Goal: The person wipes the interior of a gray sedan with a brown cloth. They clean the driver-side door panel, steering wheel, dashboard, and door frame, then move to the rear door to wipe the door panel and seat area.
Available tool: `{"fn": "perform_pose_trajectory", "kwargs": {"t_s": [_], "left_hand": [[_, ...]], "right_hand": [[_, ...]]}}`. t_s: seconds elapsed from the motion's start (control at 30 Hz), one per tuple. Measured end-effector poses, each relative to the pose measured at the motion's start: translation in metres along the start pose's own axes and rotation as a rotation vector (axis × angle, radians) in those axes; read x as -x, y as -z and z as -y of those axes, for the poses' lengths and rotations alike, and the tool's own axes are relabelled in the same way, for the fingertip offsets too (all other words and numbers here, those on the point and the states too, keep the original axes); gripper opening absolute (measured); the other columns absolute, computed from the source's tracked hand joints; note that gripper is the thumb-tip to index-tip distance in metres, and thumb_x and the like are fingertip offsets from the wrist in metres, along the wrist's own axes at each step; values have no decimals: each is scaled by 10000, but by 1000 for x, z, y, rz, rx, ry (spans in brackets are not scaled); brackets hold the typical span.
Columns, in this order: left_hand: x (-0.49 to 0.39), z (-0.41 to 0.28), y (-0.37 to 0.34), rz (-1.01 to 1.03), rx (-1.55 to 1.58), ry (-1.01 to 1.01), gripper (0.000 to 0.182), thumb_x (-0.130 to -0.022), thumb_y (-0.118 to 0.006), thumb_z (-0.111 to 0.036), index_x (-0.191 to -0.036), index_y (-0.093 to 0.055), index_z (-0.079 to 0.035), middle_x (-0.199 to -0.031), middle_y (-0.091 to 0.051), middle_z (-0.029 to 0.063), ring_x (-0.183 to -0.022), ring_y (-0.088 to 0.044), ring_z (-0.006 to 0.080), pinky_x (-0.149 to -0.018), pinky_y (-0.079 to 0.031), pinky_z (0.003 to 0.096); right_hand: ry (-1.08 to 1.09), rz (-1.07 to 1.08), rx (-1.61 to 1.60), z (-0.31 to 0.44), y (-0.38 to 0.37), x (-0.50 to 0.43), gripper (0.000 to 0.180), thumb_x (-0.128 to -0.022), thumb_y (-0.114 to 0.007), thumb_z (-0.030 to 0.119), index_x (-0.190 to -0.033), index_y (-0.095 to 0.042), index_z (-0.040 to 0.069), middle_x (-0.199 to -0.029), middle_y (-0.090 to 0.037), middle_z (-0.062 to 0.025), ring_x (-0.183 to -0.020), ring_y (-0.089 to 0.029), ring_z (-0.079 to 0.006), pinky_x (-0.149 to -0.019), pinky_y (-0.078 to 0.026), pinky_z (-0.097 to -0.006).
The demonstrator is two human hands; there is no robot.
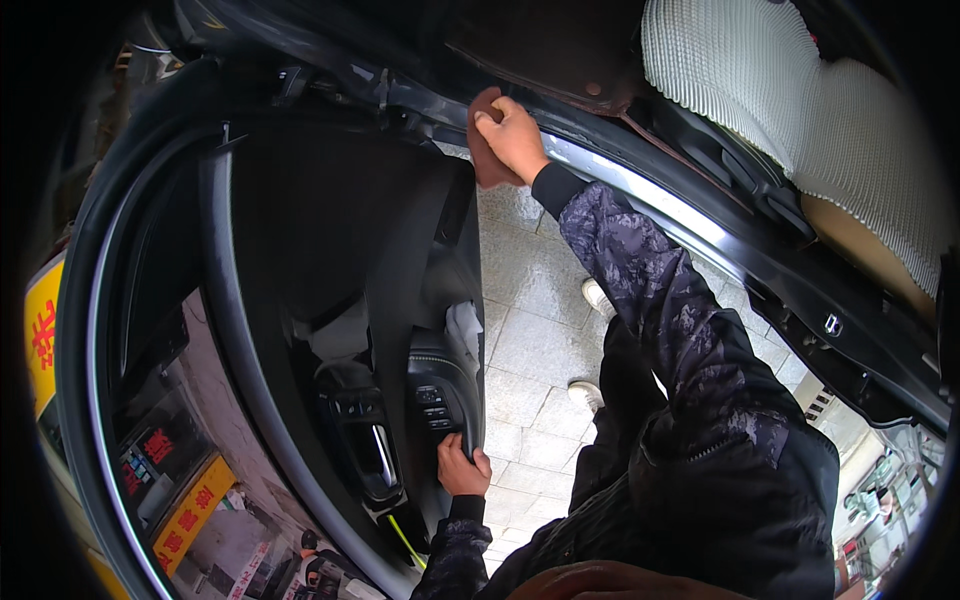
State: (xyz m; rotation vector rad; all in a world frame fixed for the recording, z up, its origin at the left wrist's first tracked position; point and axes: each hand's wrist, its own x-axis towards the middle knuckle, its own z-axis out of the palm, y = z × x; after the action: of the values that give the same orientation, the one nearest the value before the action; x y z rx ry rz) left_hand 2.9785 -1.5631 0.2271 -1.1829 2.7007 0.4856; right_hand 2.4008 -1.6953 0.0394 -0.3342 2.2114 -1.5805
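My right hand (pixel 516 141) grips a brown cloth (pixel 491 166) close to the car's door sill (pixel 637 196). The cloth hangs down past my fingers, over the gap between sill and door. My left hand (pixel 463 466) is closed around the rear end of the armrest (pixel 471 409) on the open car door (pixel 315 210). Just ahead of those fingers are the window switches (pixel 431 405). A crumpled white tissue or cloth (pixel 464 326) sits in the door's recess farther forward. The fingertips under the armrest are hidden.
A driver's-side seat with a ribbed pale cover (pixel 750 82) is at upper right, beside a dark brown floor mat (pixel 555 56). The door latch striker (pixel 832 324) juts from the sill side. Wet paving (pixel 525 337) lies below. Signs bearing writing (pixel 196 499) show through the door window.
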Motion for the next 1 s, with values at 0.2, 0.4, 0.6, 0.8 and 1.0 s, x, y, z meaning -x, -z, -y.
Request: {"fn": "perform_pose_trajectory", "kwargs": {"t_s": [0.2,0.4,0.6,0.8,1.0], "left_hand": [[4,3,-2,11,8,32,477,-963,-662,-376,-1278,-666,-17,-1255,-662,214,-1115,-684,465,-924,-585,562],[9,7,-4,21,-4,1,498,-1049,-575,-383,-1272,-618,60,-1183,-635,287,-1026,-673,510,-865,-578,575],[7,6,-5,22,4,25,487,-1014,-586,-421,-1239,-656,6,-1176,-653,239,-1059,-665,483,-894,-566,578],[0,0,-2,21,19,-26,464,-1074,-540,-371,-1277,-616,39,-1193,-651,262,-1082,-661,504,-929,-557,588],[-1,-5,-1,8,-24,-20,475,-1107,-520,-365,-1291,-613,63,-1194,-633,293,-1097,-649,530,-934,-540,592]], "right_hand": [[410,18,629,-29,-62,-116,662,-977,-775,524,-1528,-622,190,-1618,-558,-203,-1531,-460,-527,-1250,-391,-648],[341,167,809,-95,-72,-144,948,-952,-731,749,-1672,-463,194,-1665,-482,-281,-1570,-416,-546,-1285,-337,-660],[427,309,1157,-136,18,-102,590,-980,-773,595,-1461,-622,288,-1653,-466,-292,-1527,-453,-553,-1257,-374,-674],[338,384,1207,-185,160,-31,612,-998,-762,552,-1517,-603,269,-1669,-474,-230,-1544,-448,-501,-1258,-392,-604],[361,374,1269,-247,285,50,604,-977,-789,510,-1494,-605,258,-1666,-456,-221,-1557,-423,-488,-1262,-388,-584]]}}
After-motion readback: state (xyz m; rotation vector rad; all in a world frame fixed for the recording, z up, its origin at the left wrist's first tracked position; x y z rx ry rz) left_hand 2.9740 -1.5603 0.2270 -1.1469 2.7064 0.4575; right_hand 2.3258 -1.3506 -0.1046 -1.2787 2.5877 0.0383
